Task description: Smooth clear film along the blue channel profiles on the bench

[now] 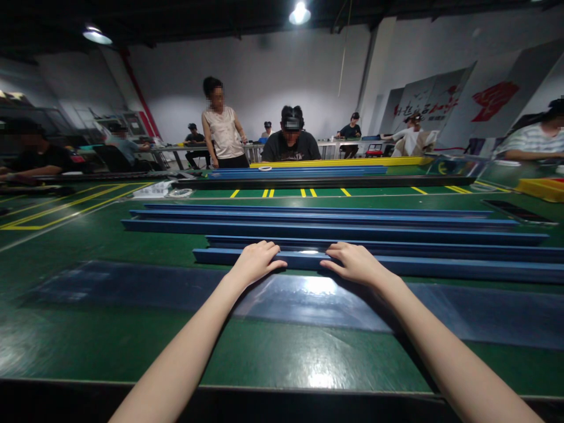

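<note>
Both of my hands rest on the nearest long blue rail [440, 267], which lies crosswise on the green table [282, 352]. My left hand [255, 262] curls its fingers over the rail's top edge. My right hand [355, 262] does the same a little to the right. Behind this rail lie several more long blue rails [317, 220], parallel to it. A clear plastic sheet [308, 299] is spread flat on the table just in front of the nearest rail, under my wrists.
Across the table sits a person in a black shirt [291, 144] behind more blue rails [299, 171] and a yellow one [339, 162]. Another person [222, 126] stands at the left. Yellow trays [541, 188] sit at the right. Tape rolls [180, 192] lie far left.
</note>
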